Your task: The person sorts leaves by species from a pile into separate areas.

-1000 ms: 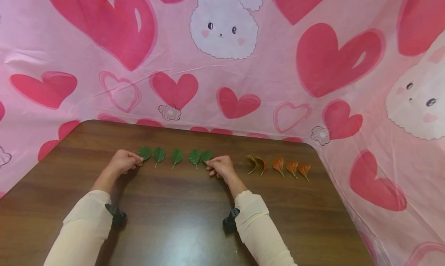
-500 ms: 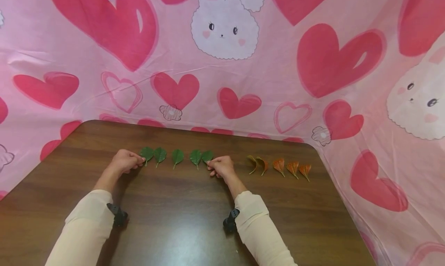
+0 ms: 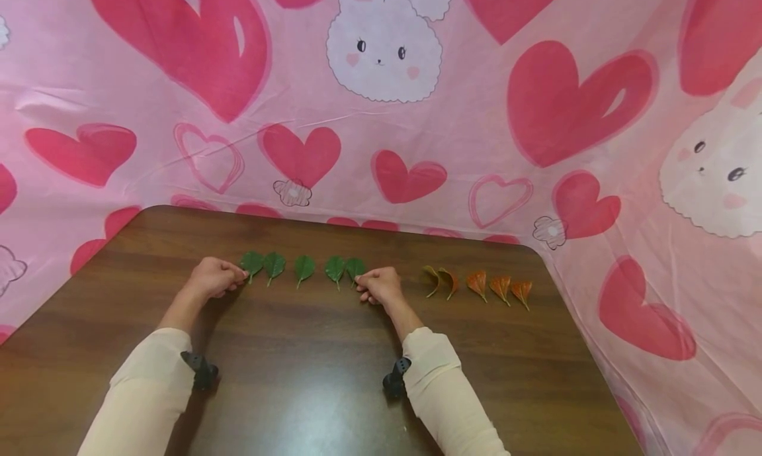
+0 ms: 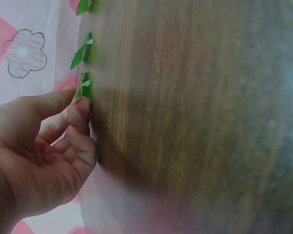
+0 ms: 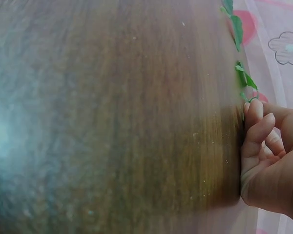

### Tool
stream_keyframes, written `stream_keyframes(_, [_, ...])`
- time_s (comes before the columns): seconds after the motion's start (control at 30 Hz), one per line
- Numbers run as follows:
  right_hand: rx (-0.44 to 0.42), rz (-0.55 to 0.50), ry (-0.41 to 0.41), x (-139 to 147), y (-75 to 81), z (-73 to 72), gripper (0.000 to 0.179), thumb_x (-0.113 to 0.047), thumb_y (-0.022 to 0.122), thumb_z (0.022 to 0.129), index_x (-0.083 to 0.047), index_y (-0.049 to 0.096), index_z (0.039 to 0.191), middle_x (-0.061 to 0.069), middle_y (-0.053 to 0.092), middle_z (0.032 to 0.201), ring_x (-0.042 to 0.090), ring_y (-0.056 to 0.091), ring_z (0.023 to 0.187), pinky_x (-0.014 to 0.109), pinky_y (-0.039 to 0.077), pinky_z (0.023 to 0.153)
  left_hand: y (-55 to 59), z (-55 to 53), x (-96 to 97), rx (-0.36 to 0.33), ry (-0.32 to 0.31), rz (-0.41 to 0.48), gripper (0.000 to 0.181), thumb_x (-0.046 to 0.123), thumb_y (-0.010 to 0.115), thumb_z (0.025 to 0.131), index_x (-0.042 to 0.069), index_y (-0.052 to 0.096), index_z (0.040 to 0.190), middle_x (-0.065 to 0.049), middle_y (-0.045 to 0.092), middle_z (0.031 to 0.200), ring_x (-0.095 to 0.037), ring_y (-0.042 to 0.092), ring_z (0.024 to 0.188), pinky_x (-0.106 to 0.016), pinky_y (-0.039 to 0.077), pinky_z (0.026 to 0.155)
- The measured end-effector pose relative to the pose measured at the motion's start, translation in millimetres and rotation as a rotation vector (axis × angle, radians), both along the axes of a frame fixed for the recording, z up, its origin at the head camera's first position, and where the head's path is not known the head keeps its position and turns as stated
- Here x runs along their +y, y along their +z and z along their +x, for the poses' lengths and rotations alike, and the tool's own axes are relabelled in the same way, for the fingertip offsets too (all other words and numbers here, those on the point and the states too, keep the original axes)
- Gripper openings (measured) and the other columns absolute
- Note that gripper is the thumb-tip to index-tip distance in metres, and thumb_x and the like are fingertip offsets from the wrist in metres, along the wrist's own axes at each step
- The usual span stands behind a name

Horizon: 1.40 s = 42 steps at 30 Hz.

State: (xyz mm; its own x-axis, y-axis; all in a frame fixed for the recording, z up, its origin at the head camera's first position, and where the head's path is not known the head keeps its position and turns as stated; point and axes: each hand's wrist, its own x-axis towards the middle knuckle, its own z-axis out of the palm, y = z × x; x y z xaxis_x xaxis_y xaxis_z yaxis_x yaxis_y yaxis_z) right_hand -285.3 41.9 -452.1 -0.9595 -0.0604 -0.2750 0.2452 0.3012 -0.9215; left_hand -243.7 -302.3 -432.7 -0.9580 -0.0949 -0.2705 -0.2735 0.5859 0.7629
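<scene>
Several green leaves stand in a row on the brown table (image 3: 297, 350), stems toward the person. At the row's left end, my left hand (image 3: 215, 278) pinches the edge of the outermost leaf (image 3: 253, 262) between thumb and forefinger. In the left wrist view that leaf (image 4: 84, 87) shows just past the fingertips, partly covered by them. My right hand (image 3: 381, 286) pinches the rightmost green leaf (image 3: 354, 267) low down near its stem. Between these two lie a second leaf (image 3: 274, 265), a middle leaf (image 3: 304, 267) and another leaf (image 3: 335, 267), untouched.
Right of my right hand lies a row of orange-brown leaves (image 3: 477, 284), the leftmost curled leaf (image 3: 431, 278) yellowish. A pink cloth (image 3: 405, 125) with hearts and rabbits hangs behind the table and along its right side.
The leftmost green leaf has shifted slightly right and straightened, my left hand moving with it. The rightmost green leaf has turned slightly; my right hand stays nearly in place.
</scene>
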Motion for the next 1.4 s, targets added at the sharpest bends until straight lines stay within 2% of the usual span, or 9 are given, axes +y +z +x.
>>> stream_keyframes(0.23, [0.028,-0.025,0.033,3.7,-2.9,-3.2,0.019,-0.01,0.071,0.092,0.007,0.075,0.101,-0.002,0.068,0.068,0.003,0.059,0.047,0.014,0.044,0.044,1.6,5.9,3.2,-0.003,-0.009,-0.021,0.031,0.015,0.059,0.099,-0.01,0.068,0.116,-0.002,0.072,0.082,-0.011,0.062,0.076,-0.028,0.052,0.065])
stream_keyframes(0.4, [0.038,-0.088,0.049,8.3,-5.5,-4.4,0.02,-0.007,0.068,0.093,0.008,0.073,0.105,-0.002,0.067,0.069,0.002,0.059,0.049,0.014,0.047,0.047,3.0,8.9,8.1,0.003,-0.008,-0.026,0.031,0.016,0.059,0.1,-0.009,0.068,0.115,-0.007,0.073,0.087,-0.014,0.063,0.079,-0.027,0.052,0.066])
stream_keyframes(0.53, [0.029,-0.139,0.059,10.6,-4.9,-3.5,0.022,-0.008,0.066,0.095,0.009,0.071,0.109,-0.004,0.067,0.069,0.002,0.059,0.05,0.015,0.049,0.049,6.7,10.0,12.0,0.012,0.009,-0.017,0.031,0.019,0.06,0.1,-0.007,0.068,0.115,-0.006,0.071,0.086,-0.012,0.061,0.078,-0.027,0.052,0.066])
stream_keyframes(0.77, [0.025,-0.208,0.059,12.0,-5.9,-2.8,0.026,-0.01,0.063,0.099,0.01,0.067,0.115,-0.005,0.068,0.071,0.002,0.061,0.053,0.016,0.05,0.052,11.5,11.7,16.9,0.035,-0.004,0.019,0.035,0.017,0.06,0.098,-0.009,0.066,0.12,-0.002,0.069,0.082,-0.011,0.06,0.075,-0.026,0.051,0.064])
stream_keyframes(0.9, [0.039,-0.24,0.072,15.5,-7.9,-0.1,0.027,-0.009,0.062,0.099,0.012,0.066,0.116,-0.005,0.068,0.071,0.002,0.063,0.055,0.016,0.051,0.053,11.1,15.3,20.8,0.073,0.004,0.046,0.036,0.017,0.06,0.098,-0.01,0.065,0.121,0.002,0.068,0.077,-0.01,0.061,0.072,-0.026,0.052,0.062])
stream_keyframes(1.03, [0.059,-0.266,0.062,21.4,-9.6,3.4,0.027,-0.007,0.06,0.099,0.014,0.065,0.115,-0.006,0.068,0.07,0.002,0.063,0.055,0.016,0.051,0.053,11.5,17.2,25.6,0.111,0.003,0.059,0.038,0.02,0.06,0.1,-0.011,0.064,0.121,0.002,0.07,0.078,-0.01,0.062,0.072,-0.026,0.052,0.062])
stream_keyframes(1.2, [0.087,-0.248,0.048,29.8,-11.8,6.7,0.027,-0.01,0.061,0.099,0.013,0.066,0.114,-0.007,0.068,0.07,0.002,0.062,0.054,0.016,0.049,0.052,13.3,20.5,34.3,0.119,-0.004,0.082,0.039,0.023,0.06,0.102,-0.01,0.065,0.122,-0.007,0.073,0.089,-0.011,0.063,0.074,-0.027,0.052,0.065])
stream_keyframes(1.4, [0.145,-0.128,0.126,38.3,-8.7,13.7,0.026,-0.013,0.063,0.098,0.009,0.069,0.111,-0.006,0.072,0.074,0.002,0.059,0.053,0.019,0.042,0.052,18.5,26.4,41.4,0.154,-0.058,0.065,0.036,0.021,0.059,0.102,-0.01,0.065,0.12,-0.022,0.073,0.102,-0.015,0.066,0.076,-0.028,0.053,0.067])
